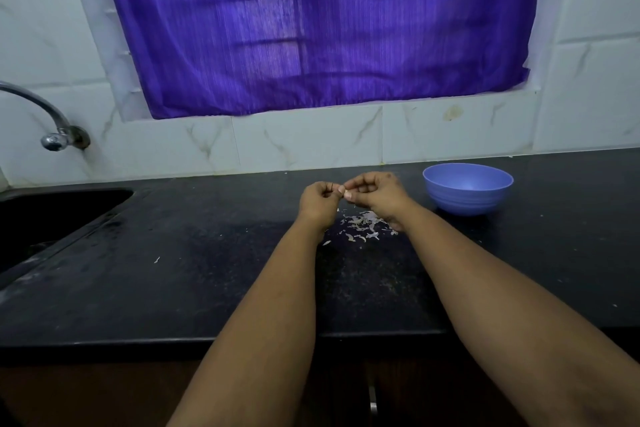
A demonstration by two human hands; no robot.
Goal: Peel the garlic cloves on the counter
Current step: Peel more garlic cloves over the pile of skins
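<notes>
Above the black counter (194, 253), my left hand (319, 202) and my right hand (375, 194) meet, both with curled fingers. Between their fingertips they pinch a small pale garlic clove (342, 189), mostly hidden by the fingers. Right below the hands, a scatter of whitish garlic peels (363, 222) lies on the counter. A stray peel (157, 259) sits further left.
A blue plastic bowl (467, 199) stands on the counter to the right of my hands; its contents are not visible. A dark sink (52, 215) with a metal tap (52, 125) is at the left. A purple curtain (311, 28) hangs over the window behind.
</notes>
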